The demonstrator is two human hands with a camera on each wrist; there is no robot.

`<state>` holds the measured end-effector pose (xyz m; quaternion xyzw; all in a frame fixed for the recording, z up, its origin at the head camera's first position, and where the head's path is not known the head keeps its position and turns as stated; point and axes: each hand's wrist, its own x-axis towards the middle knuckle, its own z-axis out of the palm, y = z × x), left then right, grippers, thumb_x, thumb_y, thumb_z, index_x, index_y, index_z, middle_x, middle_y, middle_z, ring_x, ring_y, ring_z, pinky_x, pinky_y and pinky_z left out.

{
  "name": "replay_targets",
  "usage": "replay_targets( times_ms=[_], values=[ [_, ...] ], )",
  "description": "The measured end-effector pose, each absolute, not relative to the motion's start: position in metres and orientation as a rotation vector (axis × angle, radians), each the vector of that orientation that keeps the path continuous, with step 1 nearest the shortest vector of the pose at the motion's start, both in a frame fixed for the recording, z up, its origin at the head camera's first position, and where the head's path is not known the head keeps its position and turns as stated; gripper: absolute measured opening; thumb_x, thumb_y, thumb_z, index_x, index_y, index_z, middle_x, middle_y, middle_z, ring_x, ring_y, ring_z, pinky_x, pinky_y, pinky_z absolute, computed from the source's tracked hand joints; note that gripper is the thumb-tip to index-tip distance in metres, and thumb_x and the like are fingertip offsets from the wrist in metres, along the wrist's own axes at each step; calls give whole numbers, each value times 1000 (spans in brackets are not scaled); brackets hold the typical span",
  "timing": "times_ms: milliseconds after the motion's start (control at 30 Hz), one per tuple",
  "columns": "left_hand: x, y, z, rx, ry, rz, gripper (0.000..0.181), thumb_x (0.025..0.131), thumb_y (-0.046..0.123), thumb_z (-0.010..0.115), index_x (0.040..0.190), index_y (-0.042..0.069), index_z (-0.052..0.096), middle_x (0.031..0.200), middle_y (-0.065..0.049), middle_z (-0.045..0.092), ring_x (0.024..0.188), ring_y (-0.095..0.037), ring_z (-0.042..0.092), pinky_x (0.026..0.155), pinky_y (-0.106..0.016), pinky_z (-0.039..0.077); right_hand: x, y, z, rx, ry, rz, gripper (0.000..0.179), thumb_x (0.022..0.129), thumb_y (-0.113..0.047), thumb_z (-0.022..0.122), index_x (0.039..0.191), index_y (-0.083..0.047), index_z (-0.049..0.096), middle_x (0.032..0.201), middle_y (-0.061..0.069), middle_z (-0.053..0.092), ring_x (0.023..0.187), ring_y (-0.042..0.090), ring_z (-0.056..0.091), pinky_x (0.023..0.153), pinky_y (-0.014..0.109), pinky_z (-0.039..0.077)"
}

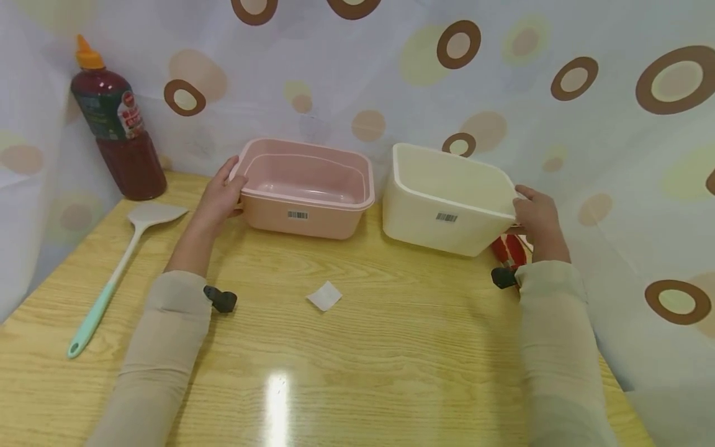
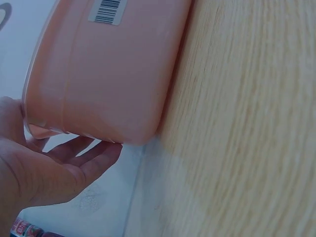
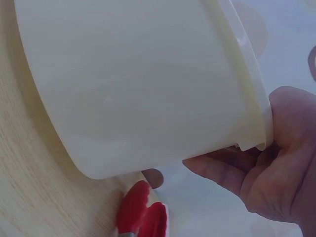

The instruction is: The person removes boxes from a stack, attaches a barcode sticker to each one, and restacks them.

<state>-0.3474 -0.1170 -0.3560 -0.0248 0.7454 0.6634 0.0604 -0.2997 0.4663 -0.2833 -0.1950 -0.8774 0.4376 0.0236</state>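
Toward the back of the table is a pink plastic storage bin (image 1: 329, 221), open at the top, with a barcode label on its front. My left hand (image 1: 216, 198) grips its left end, thumb over the rim and fingers below it against the end wall (image 2: 98, 113). To its right, a taller cream plastic bin (image 1: 416, 218) also carries a barcode label. Its right end is held by my right hand (image 1: 538, 214), with the thumb at the rim and the fingers under the lip (image 3: 254, 108). A narrow gap separates the two bins.
At the back left stands a bottle of dark red sauce (image 1: 131, 155). A spatula (image 1: 120, 267) with a mint handle lies left of my left arm. Between my arms is a small white paper square (image 1: 325, 296). Red-tipped tongs (image 3: 143, 212) lie beside the cream bin, near a patterned curtain (image 1: 603, 186).
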Motion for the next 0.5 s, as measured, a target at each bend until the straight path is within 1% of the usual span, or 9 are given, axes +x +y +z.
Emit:
replay_targets(
  times_ms=[67,133,200,267,300,333,400,433,500],
  values=[
    [-348,-117,-355,-82,2253,2016,62,107,40,38,163,41,11,171,-7,14,143,-35,40,115,-57,39,-295,468,-276,-596,-2702,1375,61,107,-35,33,163,-18,16,160,23,33,74,0,63,77,36,63],
    [-349,-117,-354,-92,2253,2026,60,107,43,36,162,42,13,170,-7,19,142,-35,43,115,-56,40,-291,468,-268,-580,-2686,1389,62,107,-35,34,163,-17,16,151,20,43,68,-1,64,73,33,63],
    [-348,-117,-353,-106,2257,2036,59,107,45,35,162,42,14,169,-7,24,140,-34,45,114,-55,42,-288,467,-259,-565,-2679,1393,62,107,-35,36,163,-17,17,137,11,51,65,-1,65,70,30,63],
    [-348,-117,-353,-117,2265,2036,59,107,47,34,162,42,14,169,-6,25,141,-34,44,114,-55,41,-285,466,-251,-560,-2691,1375,62,107,-37,37,163,-18,19,124,1,53,64,1,67,63,28,61],
    [-347,-117,-354,-121,2269,2035,59,107,46,34,162,41,14,169,-6,24,141,-33,44,114,-55,41,-285,465,-246,-555,-2696,1367,62,107,-37,38,163,-19,19,121,-1,52,65,1,67,62,27,60],
    [-347,-117,-354,-120,2273,2031,59,107,46,34,162,41,13,169,-6,23,142,-34,44,114,-55,41,-284,464,-241,-550,-2704,1351,62,107,-38,38,163,-20,20,122,1,52,65,1,68,61,28,60],
    [-346,-116,-355,-119,2274,2026,60,107,46,33,163,40,12,170,-7,21,143,-34,42,115,-56,40,-282,463,-232,-540,-2717,1327,62,107,-40,38,163,-21,20,135,12,51,66,-1,67,61,27,60],
    [-345,-116,-355,-116,2273,2023,60,107,46,32,163,40,11,170,-8,20,144,-35,42,115,-56,40,-282,462,-228,-534,-2719,1318,61,107,-40,38,163,-21,21,142,16,47,67,-2,67,62,26,60],
    [-344,-115,-355,-108,2272,2023,60,107,45,32,163,40,10,170,-9,20,144,-35,42,115,-57,39,-281,461,-218,-522,-2720,1306,61,107,-41,38,163,-23,22,156,19,37,70,-5,64,66,26,62]
  ],
)
